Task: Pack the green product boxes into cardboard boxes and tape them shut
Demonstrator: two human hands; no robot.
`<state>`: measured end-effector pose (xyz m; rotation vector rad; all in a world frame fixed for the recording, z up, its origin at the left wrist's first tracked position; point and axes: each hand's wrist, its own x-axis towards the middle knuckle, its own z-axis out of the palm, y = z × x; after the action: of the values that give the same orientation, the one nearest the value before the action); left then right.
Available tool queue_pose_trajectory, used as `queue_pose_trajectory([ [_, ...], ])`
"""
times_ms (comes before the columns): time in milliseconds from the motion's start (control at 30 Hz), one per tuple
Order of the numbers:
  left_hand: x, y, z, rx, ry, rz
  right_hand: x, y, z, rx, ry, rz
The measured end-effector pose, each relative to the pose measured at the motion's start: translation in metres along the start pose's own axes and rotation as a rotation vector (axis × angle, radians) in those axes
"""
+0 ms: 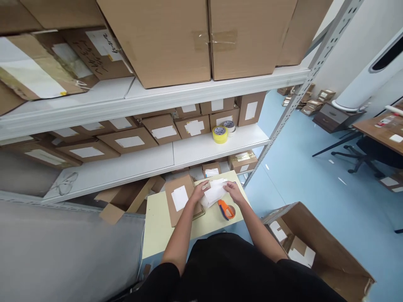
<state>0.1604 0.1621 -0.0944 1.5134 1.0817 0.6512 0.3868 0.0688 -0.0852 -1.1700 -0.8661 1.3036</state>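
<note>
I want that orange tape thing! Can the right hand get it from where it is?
Probably yes. The tape dispenser lies on the table just below the right hand, with nothing between them. But both hands are on the white paper, so the right hand would have to let go first.

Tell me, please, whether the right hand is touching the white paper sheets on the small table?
Touching: the head view shows the right hand with its fingers on the edge of the white paper sheets.

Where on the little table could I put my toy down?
The near-left part of the table, below the flat box, is bare. Around the hands, papers and tape holder it's crowded.
</note>
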Motion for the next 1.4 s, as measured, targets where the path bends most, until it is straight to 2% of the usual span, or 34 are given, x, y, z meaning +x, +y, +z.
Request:
queue_pose_trajectory([
  [100, -0.054, -0.006, -0.014, -0.233, 0.127, -0.102, 0.004, -0.003, 0.024, -0.146, -0.089, -0.045],
  [167, -0.092, -0.009, -0.022, -0.215, 0.154, -0.104, 0.008, -0.005, 0.044, -0.204, -0.152, -0.075],
  [233, -0.123, -0.010, -0.025, -0.198, 0.130, -0.136, 0.012, -0.006, 0.069, -0.219, -0.239, -0.073],
  [300, -0.145, -0.010, -0.024, -0.247, 0.132, -0.194, 0.013, -0.005, 0.095, -0.217, -0.296, -0.054],
  [367, -0.158, -0.010, -0.024, -0.346, 0.260, -0.236, 0.010, -0.002, 0.117, -0.210, -0.253, -0.045],
  [467, -0.165, -0.006, -0.032, -0.480, 0.557, -0.244, -0.002, 0.005, 0.137, -0.201, -0.167, -0.027],
  [533, -0.165, 0.000, -0.042, -0.525, 0.657, -0.238, -0.013, 0.009, 0.141, -0.173, -0.247, 0.008],
  [633, -0.160, 0.016, -0.052, -0.540, 0.692, -0.215, -0.029, 0.010, 0.144, -0.083, -0.343, 0.053],
  [900, -0.150, 0.052, -0.047, -0.461, 0.672, -0.108, -0.040, -0.020, 0.149, 0.002, -0.300, 0.012],
  [1100, -0.154, 0.056, -0.044, -0.425, 0.661, -0.087, -0.041, -0.027, 0.148, -0.018, -0.295, 0.009],
  [1233, -0.155, 0.052, -0.041, -0.412, 0.637, -0.133, -0.041, -0.024, 0.148, -0.041, -0.313, 0.000],
  [1333, -0.155, 0.053, -0.036, -0.247, 0.763, -0.158, -0.040, -0.023, 0.147, -0.060, -0.329, -0.008],
  [1400, -0.155, 0.059, -0.032, -0.094, 0.845, -0.092, -0.041, -0.024, 0.146, -0.075, -0.355, -0.023],
])
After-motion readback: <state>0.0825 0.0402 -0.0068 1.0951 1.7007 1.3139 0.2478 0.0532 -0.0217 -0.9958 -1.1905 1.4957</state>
